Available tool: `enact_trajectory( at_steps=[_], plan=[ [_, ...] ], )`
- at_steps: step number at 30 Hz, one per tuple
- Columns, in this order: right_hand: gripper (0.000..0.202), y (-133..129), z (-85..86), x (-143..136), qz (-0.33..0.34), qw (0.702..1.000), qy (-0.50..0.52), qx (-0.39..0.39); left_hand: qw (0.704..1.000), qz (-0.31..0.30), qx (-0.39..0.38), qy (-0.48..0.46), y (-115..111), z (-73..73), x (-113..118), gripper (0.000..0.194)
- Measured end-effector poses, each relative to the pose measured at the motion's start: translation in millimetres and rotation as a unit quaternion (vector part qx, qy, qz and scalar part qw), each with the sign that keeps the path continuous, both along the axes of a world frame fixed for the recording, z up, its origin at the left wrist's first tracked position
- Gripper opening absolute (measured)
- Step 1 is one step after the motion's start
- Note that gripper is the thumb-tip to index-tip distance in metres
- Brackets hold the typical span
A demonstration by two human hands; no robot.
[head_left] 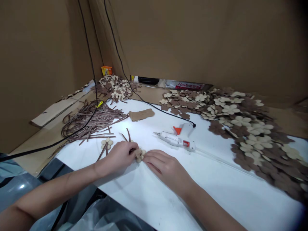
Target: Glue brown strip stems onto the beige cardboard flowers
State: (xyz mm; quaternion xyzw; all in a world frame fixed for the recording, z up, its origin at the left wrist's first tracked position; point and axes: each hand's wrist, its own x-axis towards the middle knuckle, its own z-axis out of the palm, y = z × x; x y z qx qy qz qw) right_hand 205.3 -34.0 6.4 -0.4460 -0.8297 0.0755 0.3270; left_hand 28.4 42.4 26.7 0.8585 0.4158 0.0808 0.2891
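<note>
Red-and-white package [189,85] behind the cardboard cutout: "24小时" legible, rest blurred. Orange box [106,70]: print too small.

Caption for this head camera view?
Two hands work on a cream flower beside a glue gun.

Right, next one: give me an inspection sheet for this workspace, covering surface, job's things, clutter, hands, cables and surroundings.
Surface: white board, set at an angle.
Job's things: cream flower between the hands; second flower with brown strips on the left; glue gun lying on its side.
Clutter: heaped strips with a yellow item on top; large flower-piece pile on the right; brown scrap.
Hands: left hand pinches the cream flower; right hand's fingertips are beside it.
Cables: one reaches the glue gun; another crosses the strips.
Surroundings: cardboard walls; orange box in the far corner.
</note>
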Motion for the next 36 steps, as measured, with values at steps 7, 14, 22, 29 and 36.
enact_trajectory(
  at_steps=[7,14,22,29,36],
  plan=[
    [0.020,-1.4,-3.3,2.4,-0.009,0.999,0.029,-0.022,0.999,-0.013,0.016,0.034,-0.4,1.2,0.7,0.017],
    [0.023,-3.2,-1.9,3.0,-0.020,1.000,-0.019,-0.012,0.998,-0.020,0.025,0.045,-0.8,0.9,0.4,0.017],
    [0.030,-5.0,-1.7,-1.4,-0.023,0.990,-0.127,0.054,0.997,-0.019,0.042,0.062,-1.3,0.0,1.6,0.016],
    [0.031,-6.2,-3.8,-2.1,-0.025,0.984,-0.157,0.084,0.998,-0.016,0.032,0.059,-1.2,2.3,2.2,0.018],
    [0.031,-4.9,-0.7,-3.6,-0.014,0.976,-0.194,0.094,0.999,-0.019,0.009,0.044,-0.1,3.7,1.6,0.022]
  ],
)
